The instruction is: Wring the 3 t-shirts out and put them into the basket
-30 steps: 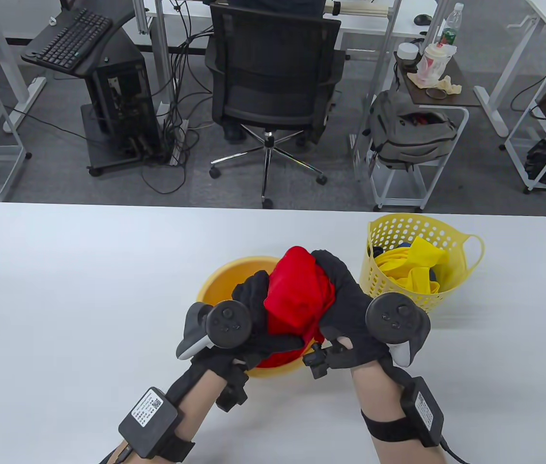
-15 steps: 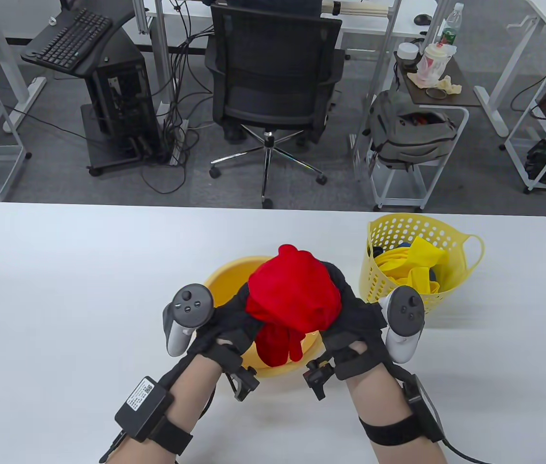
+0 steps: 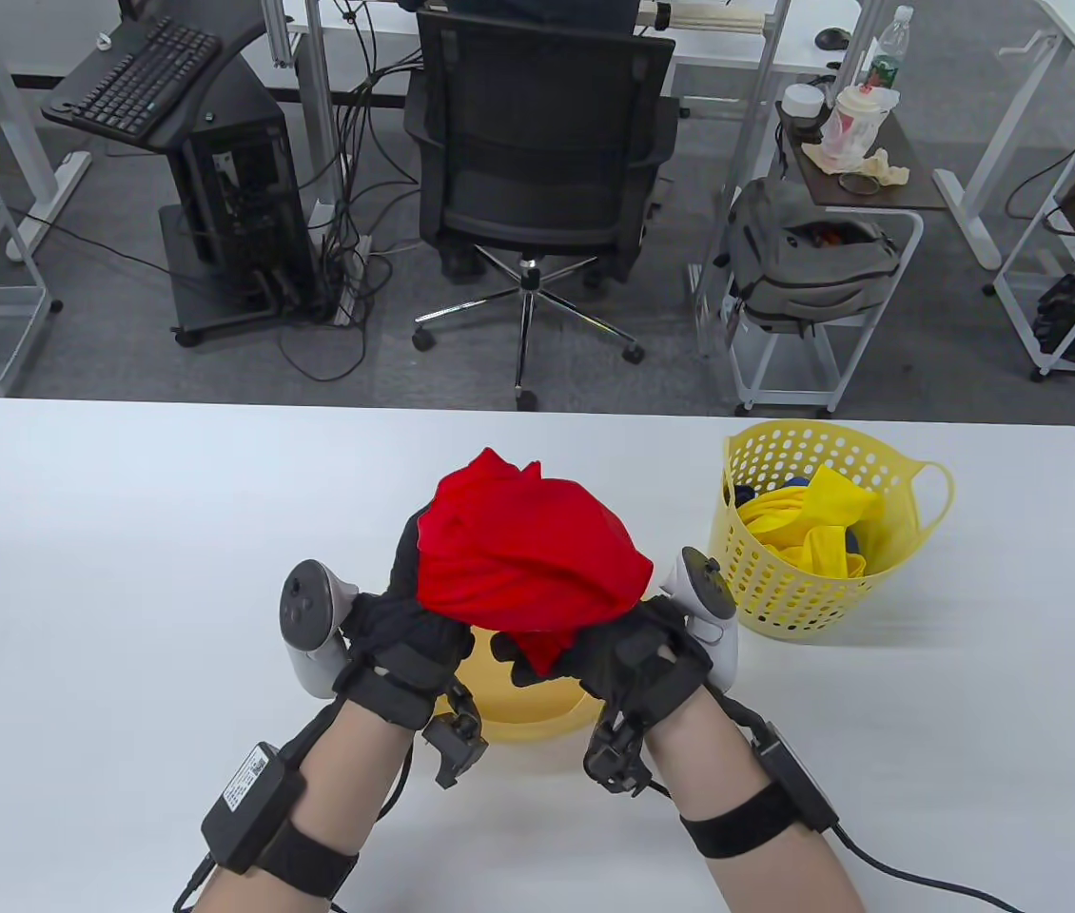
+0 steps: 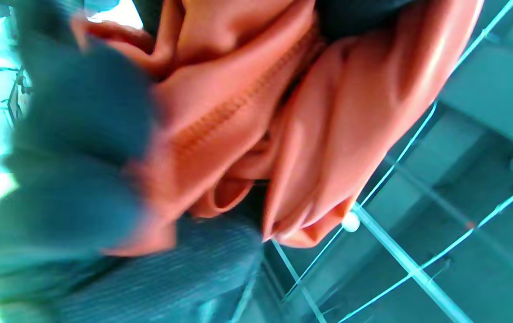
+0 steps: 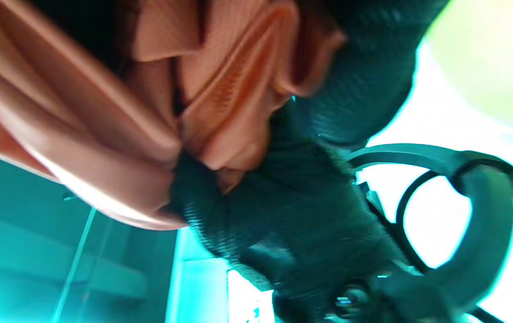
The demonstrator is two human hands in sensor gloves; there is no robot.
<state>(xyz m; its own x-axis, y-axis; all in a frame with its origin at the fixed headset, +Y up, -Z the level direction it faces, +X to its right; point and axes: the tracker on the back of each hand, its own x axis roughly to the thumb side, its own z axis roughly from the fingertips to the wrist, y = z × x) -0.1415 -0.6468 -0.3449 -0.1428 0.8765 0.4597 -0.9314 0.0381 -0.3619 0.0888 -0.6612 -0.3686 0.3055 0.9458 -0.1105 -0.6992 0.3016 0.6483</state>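
Observation:
A bunched red t-shirt is held above the yellow basin near the table's front. My left hand grips its left side and my right hand grips its lower right, palms turned up. Close up, the red t-shirt fills the left wrist view, with gloved fingers curled into it. In the right wrist view the red t-shirt is pinched by dark gloved fingers. The yellow perforated basket stands to the right with a yellow t-shirt and something dark blue inside.
Beyond the white table's far edge stand a black office chair, a computer cart and a side trolley with a grey backpack. The basin is mostly hidden under my hands.
Both hands have rolled outward and palms-up, lifting the red t-shirt higher and a little to the left. The trackers have swung to the outer sides of the hands.

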